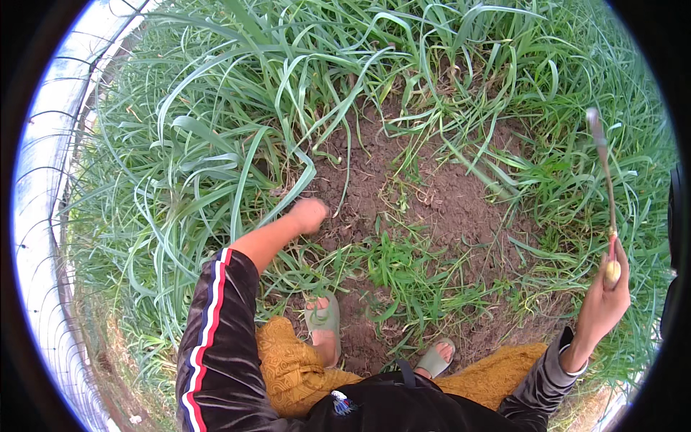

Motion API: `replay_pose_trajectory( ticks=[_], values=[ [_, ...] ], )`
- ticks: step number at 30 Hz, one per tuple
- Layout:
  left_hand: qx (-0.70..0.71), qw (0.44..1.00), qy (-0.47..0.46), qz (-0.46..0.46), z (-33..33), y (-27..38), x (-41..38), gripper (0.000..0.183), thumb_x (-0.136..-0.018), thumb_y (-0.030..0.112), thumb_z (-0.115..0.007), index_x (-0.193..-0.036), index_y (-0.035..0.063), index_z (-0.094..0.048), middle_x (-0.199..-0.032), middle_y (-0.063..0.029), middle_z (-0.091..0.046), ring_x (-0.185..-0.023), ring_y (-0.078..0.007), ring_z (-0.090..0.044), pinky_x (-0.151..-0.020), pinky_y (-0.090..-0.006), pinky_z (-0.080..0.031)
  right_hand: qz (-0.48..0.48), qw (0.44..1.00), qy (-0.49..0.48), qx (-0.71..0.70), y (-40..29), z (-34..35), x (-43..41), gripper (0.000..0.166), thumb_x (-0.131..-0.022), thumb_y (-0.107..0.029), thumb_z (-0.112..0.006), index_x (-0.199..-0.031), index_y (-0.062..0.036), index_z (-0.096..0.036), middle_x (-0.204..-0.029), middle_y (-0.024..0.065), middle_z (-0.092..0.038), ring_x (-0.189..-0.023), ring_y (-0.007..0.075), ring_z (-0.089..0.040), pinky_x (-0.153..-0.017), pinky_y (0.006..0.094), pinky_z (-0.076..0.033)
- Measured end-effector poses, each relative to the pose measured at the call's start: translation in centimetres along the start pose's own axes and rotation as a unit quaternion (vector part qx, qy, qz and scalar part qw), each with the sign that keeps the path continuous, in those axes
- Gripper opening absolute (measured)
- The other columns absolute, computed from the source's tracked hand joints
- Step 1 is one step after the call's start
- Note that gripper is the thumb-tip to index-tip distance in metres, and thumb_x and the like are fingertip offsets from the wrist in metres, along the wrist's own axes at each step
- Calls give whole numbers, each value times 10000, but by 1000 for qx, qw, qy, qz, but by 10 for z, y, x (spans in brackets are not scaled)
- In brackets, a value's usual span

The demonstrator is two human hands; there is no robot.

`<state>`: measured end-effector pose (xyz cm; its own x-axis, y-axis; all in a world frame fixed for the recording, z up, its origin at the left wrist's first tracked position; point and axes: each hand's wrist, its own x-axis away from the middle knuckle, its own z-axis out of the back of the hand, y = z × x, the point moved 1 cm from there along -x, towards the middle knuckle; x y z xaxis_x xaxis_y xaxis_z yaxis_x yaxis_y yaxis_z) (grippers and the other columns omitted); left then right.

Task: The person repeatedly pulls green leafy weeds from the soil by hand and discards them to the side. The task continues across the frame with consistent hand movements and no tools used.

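Note:
My left hand [310, 215] is a blurred, closed fist over bare brown soil [372, 178], beside long flat green leaves [253, 173]; whether anything is inside it cannot be told. At the far right, my right hand [607, 291] grips the wooden handle of a small hand tool [611, 216] with a long thin metal shank. The tool points away from me, its tip blurred above the grass, so its exact kind does not show. Low weeds [397, 264] grow in the soil between my hands.
Dense tall leafy plants [216, 81] surround the soil patch. Pale sheeting with wire mesh [40, 178] runs down the left edge. My sandalled feet [324, 324] stand on the soil near the weeds. A dark object [675, 216] shows at the right rim.

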<state>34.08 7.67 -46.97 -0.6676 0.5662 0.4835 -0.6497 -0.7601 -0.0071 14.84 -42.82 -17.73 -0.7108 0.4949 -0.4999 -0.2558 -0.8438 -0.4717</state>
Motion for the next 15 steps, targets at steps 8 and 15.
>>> replay_pose_trajectory(
  ticks=[8, 15],
  values=[
    [-90, 955, -134, 250, -24, -107, 21, 183, -822, 223, -604, -903, 109, -722, -928, -90, -707, -882, -278, -679, -701, -384, -505, 71, 909, -369, -178, -124, -59, 46, 257, -800, -40, -689, -1052, 0, -663, -913, 167, -705, -813, 219, -701, -695, 308, -535],
    [65, 944, -131, 295, -3, -138, 70, 243, -718, 239, -645, -859, 62, -734, -930, -140, -707, -888, -306, -686, -739, -392, -544, 249, 845, -460, -108, -240, -137, 40, 102, -809, -95, -637, -899, -58, -668, -707, 176, -638, -634, 342, -639, -559, 410, -496]
  ],
)
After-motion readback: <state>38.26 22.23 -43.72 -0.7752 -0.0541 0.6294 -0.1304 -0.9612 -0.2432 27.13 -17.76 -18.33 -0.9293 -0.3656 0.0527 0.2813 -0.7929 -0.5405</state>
